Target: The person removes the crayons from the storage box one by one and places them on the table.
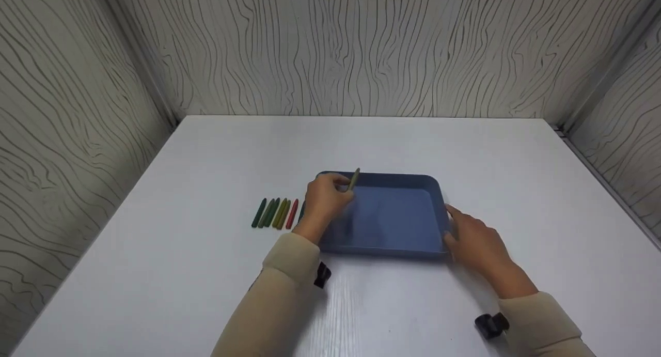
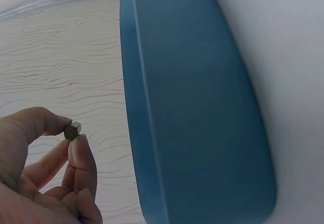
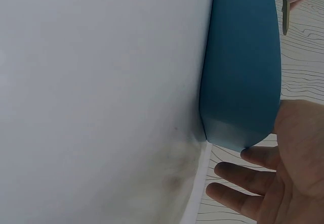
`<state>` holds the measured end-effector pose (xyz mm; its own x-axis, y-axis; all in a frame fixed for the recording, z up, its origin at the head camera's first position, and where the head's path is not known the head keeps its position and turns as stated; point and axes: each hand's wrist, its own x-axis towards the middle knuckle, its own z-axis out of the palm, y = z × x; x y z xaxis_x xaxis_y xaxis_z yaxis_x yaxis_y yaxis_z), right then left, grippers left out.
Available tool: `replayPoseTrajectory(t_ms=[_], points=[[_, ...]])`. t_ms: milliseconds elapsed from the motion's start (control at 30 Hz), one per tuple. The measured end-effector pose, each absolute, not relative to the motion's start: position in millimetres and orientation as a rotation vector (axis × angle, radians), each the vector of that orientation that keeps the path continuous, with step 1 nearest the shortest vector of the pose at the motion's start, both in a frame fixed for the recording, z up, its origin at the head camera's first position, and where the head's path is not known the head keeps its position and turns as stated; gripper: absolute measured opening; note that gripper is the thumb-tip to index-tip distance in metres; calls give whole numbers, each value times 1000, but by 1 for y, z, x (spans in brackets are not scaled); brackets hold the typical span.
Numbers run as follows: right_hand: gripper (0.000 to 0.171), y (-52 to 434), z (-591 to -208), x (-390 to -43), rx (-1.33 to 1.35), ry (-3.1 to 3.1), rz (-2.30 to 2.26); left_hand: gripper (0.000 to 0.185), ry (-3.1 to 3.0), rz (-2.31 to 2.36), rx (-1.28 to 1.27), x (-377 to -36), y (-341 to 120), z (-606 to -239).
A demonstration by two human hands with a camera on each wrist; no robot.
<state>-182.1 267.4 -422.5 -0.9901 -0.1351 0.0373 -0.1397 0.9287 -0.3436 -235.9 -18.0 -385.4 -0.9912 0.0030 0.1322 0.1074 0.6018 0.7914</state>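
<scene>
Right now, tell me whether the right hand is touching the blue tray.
Touching. In the head view the right hand rests against the right rim of the blue tray; the right wrist view shows its fingers against the tray's corner with no gap.

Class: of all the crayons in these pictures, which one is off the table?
The olive crayon, pinched in the left hand over the blue tray. The other crayons lie in a row on the table.
</scene>
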Motion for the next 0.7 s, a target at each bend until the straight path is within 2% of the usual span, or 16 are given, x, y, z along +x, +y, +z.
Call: replayPoseTrajectory(t_ms=[700], points=[[57, 268, -424, -182, 223, -3060, 552, 29, -2706, -1313, 185, -232, -105, -394]])
